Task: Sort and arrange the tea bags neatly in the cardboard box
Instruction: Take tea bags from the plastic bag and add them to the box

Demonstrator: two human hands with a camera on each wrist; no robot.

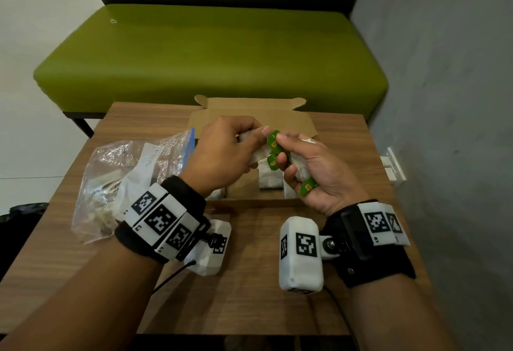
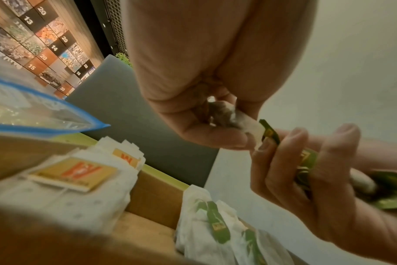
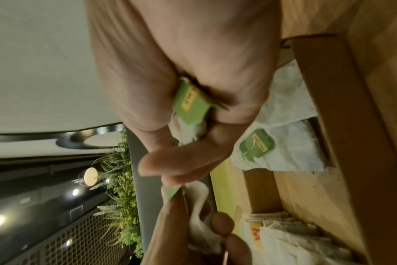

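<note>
An open cardboard box (image 1: pixel 249 117) sits on the wooden table (image 1: pixel 249 295). Both hands hover over it, fingertips meeting. My left hand (image 1: pixel 222 153) pinches a white tea bag (image 2: pixel 245 123) by its end. My right hand (image 1: pixel 319 173) curls round a bunch of green-tagged tea bags (image 1: pixel 273 142), with one tag (image 3: pixel 190 102) poking out of the fist. Inside the box, green-tagged bags (image 2: pixel 215 226) stand to the right, and a stack with orange and yellow tags (image 2: pixel 73 172) stands to the left.
A clear zip bag (image 1: pixel 125 173) with a blue seal lies on the table left of the box, with more bags inside. A green bench (image 1: pixel 211 56) stands behind the table. A grey wall with a white socket (image 1: pixel 392 167) runs along the right.
</note>
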